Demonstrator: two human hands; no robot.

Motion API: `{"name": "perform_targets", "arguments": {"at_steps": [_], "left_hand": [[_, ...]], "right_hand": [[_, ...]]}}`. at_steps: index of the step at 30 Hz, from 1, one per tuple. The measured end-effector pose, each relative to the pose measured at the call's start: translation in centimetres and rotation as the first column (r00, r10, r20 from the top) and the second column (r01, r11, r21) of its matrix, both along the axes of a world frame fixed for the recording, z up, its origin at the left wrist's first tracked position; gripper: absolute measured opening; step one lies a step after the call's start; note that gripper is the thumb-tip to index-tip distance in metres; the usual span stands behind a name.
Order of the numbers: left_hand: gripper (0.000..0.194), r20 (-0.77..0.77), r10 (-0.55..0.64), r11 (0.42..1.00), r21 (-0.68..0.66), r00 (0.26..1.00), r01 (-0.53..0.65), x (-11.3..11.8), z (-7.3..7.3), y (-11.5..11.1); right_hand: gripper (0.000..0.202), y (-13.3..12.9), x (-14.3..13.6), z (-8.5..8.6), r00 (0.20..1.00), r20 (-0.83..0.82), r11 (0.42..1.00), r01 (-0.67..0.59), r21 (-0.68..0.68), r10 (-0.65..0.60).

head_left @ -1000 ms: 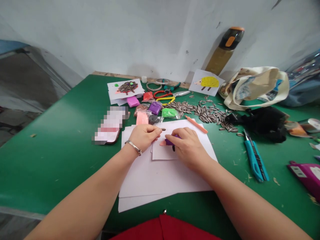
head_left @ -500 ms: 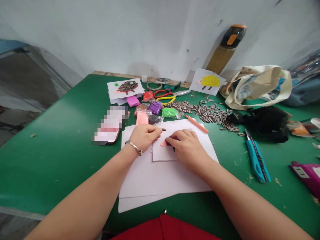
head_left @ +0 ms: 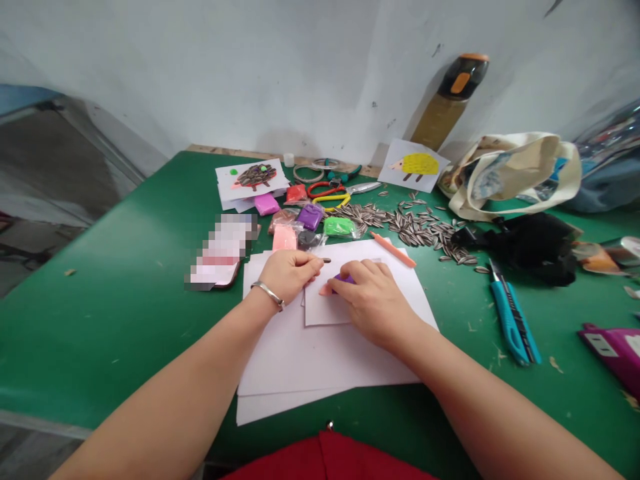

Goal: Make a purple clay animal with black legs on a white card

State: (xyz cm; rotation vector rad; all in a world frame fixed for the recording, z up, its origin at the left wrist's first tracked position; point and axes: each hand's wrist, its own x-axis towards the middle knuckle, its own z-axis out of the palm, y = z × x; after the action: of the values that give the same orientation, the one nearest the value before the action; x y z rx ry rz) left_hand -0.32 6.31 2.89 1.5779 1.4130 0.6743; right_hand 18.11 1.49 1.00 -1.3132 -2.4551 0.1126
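Between thumb and forefinger of my left hand (head_left: 293,272) a dark sunflower seed (head_left: 327,261) is pinched, just above the paper. My right hand (head_left: 371,293) curls over a small white card (head_left: 320,313), its fingers closed on purple clay (head_left: 344,279). A pink clay tip (head_left: 325,290) shows at the left end of the purple shape. My right thumb and most of the clay are hidden under the hand. The card lies on larger white sheets (head_left: 310,360). An orange clay-coloured stick (head_left: 393,250) rests on their upper right edge.
Sunflower seeds (head_left: 415,227) lie scattered behind, beside bagged clay packets (head_left: 341,227) and scissors (head_left: 363,188). A phone (head_left: 225,250) is at left, a blue utility knife (head_left: 514,320) at right. A hedgehog picture (head_left: 417,163) leans near a bottle (head_left: 450,100) and cloth bag (head_left: 515,173).
My right hand's fingers have shifted slightly over the purple clay, and the small card has edged a little toward me. My left hand keeps the seed in place.
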Motion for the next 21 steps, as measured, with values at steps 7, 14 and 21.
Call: {"name": "perform_targets", "arguments": {"at_steps": [7,14,21], "left_hand": [[0.032,-0.072,-0.036,0.999,0.035,0.997,0.038,0.11,0.14,0.0],[0.03,-0.087,-0.042,0.999,0.027,0.995,0.044,0.06,-0.12,0.25],[0.028,-0.083,-0.039,0.999,0.004,0.996,0.04,0.05,-0.13,0.31]], "right_hand": [[0.037,0.09,0.01,0.26,1.0,-0.016,0.994,-0.007,-0.107,0.006],[0.036,-0.37,0.13,0.55,0.996,0.052,0.994,-0.068,-0.089,0.073],[0.033,-0.89,-0.03,0.8,0.985,0.13,0.993,-0.106,-0.054,0.112]]}}
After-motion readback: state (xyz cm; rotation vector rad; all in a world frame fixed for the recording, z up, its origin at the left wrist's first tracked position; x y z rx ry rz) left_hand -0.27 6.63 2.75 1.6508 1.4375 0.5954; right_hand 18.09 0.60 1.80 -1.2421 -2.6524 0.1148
